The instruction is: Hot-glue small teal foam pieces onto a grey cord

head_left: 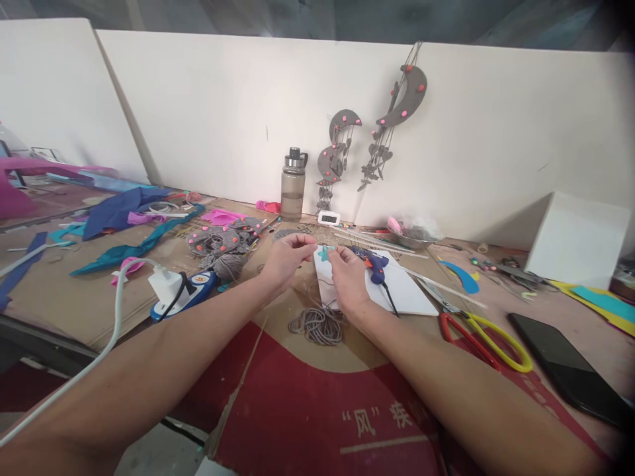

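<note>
Spreading across the whole lower view is the counter [74,297], a cardboard-covered surface with a red printed sheet [317,396] lying nearest the person. Behind it stands a white board wall [223,112], against which grey crescent hangings [397,112] with pink dots lean. A white box [578,238] sits at the far right, and a heap of blue and teal fabric scraps [124,218] lies at the far left. A white card [407,291] rests in the middle of the counter, under and beyond the hands. A black phone [565,370] lies flat at the right, near the yellow-and-red scissors [481,330]. A grey water bottle [292,185] stands upright by the wall. A white charger plug [166,284] sits on a blue power strip [198,291] at the left, its white cable running off toward the near edge. A loose coil of grey cord [317,324] lies just in front of the hands. A blue glue gun [372,264] rests on the card just beside the right hand [350,281]. The left hand [285,261] has its fingers pinched nearly closed, and the right hand's fingers are pinched likewise; between them, above the card, they hold a small teal felt shape [325,252]. Whether a strand of cord is also in the grip cannot be told.
</note>
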{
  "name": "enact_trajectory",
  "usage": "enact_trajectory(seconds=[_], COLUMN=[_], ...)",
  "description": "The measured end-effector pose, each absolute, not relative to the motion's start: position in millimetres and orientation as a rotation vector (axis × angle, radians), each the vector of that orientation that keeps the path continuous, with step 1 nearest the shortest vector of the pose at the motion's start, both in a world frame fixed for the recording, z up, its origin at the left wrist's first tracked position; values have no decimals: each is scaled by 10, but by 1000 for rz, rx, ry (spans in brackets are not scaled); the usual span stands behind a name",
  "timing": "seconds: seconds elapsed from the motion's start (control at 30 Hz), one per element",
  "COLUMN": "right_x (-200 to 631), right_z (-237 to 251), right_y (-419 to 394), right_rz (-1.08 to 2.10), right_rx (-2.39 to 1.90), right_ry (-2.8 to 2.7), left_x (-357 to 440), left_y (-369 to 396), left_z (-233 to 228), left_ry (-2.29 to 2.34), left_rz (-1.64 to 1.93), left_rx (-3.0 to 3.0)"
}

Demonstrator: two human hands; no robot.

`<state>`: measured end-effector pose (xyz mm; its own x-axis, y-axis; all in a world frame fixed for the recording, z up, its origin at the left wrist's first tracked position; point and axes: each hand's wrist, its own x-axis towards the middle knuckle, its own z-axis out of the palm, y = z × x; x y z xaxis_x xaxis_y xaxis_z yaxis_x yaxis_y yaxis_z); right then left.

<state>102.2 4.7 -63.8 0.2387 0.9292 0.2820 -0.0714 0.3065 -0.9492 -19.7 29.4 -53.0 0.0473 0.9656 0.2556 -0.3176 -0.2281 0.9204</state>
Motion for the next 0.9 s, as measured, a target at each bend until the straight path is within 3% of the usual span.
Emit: enact_trajectory(seconds=[0.33,0.9], right_x=[1040,1058], right_z=[-622,-654], right_y=[23,45], right_rz=[842,785], right_rx=[-1026,-969], right_ry=[-1134,-1274], left_x=[-185,-175], left_y=[181,195], left_z=[-444,-470], left_ry=[796,823], left_rz=[1262,1254], left_rx=[1292,1205])
